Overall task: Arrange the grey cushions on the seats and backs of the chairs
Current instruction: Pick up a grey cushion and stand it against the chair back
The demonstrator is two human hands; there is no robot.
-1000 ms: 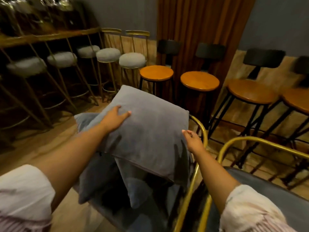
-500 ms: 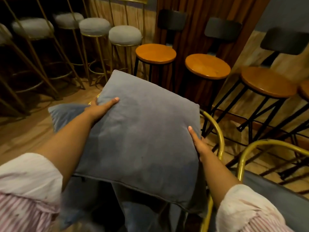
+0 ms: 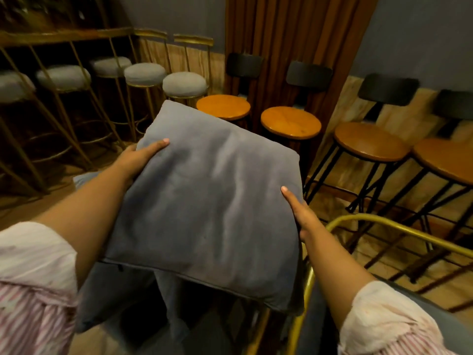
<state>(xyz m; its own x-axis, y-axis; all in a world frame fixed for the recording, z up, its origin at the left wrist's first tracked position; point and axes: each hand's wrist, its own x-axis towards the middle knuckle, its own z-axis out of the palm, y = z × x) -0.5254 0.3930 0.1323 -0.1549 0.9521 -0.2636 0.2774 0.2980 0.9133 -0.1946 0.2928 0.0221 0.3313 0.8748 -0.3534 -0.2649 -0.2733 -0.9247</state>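
Observation:
I hold a large square grey cushion [image 3: 204, 201] flat in front of me, lifted above a chair. My left hand [image 3: 139, 158] grips its left edge with the thumb on top. My right hand [image 3: 300, 213] clasps its right edge, fingers hidden underneath. Beneath it more grey cushions [image 3: 112, 298] lie heaped on a chair seat, mostly hidden. To the right stands a gold-framed chair [image 3: 358, 221] with a dark grey seat [image 3: 422, 298].
Wooden-topped black stools [image 3: 290, 123] line the wall ahead and to the right. Gold-legged stools with grey padded seats [image 3: 184, 84] stand at the back left beside a gold-framed counter [image 3: 64, 37]. A brown curtain [image 3: 294, 34] hangs behind. The floor is wood.
The cushion has come up and toward me off the heap. Both hands have shifted from resting on top of it to gripping its side edges.

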